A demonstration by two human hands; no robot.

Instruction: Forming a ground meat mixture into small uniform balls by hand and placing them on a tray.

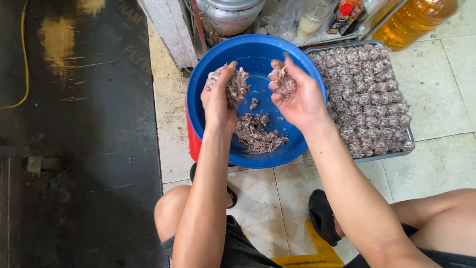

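Over a blue plastic basin (297, 149), my left hand (218, 101) is closed around a clump of greyish-pink minced filling (238, 87). My right hand (300, 97) pinches a smaller lump of filling (281, 82) in its fingertips, just right of the left hand. More of the loose mince (258, 134) lies at the bottom of the basin. To the right, a metal tray (391, 155) holds several rows of shaped mince balls (369, 99).
The basin sits on a red stool (193, 141) on a tiled floor (436, 99). A dark mat (79, 149) covers the left. Behind stand a metal pot (228, 17), a bottle of yellow oil (414, 17) and small jars. My knees and black sandals are below.
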